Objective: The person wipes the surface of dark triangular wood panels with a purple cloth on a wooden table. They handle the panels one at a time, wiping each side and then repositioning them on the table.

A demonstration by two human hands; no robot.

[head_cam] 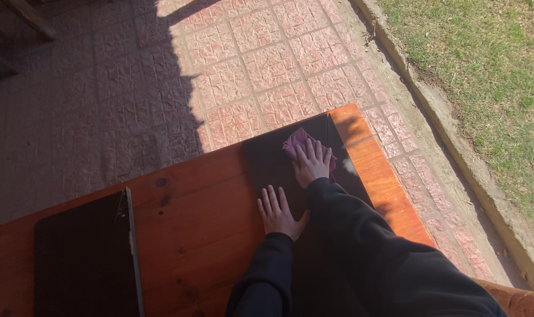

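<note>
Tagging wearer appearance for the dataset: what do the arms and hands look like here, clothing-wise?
Both arms wear long black sleeves of soft, sweatshirt-like fabric, loose and creased, ending in snug cuffs at the wrists. The left hand and right hand are bare: no gloves, and no rings, watch or bracelets show. No logos, stripes or markings are visible on either sleeve.

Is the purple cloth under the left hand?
No, the purple cloth lies under the right hand, while the left hand rests flat on the dark panel.
</note>
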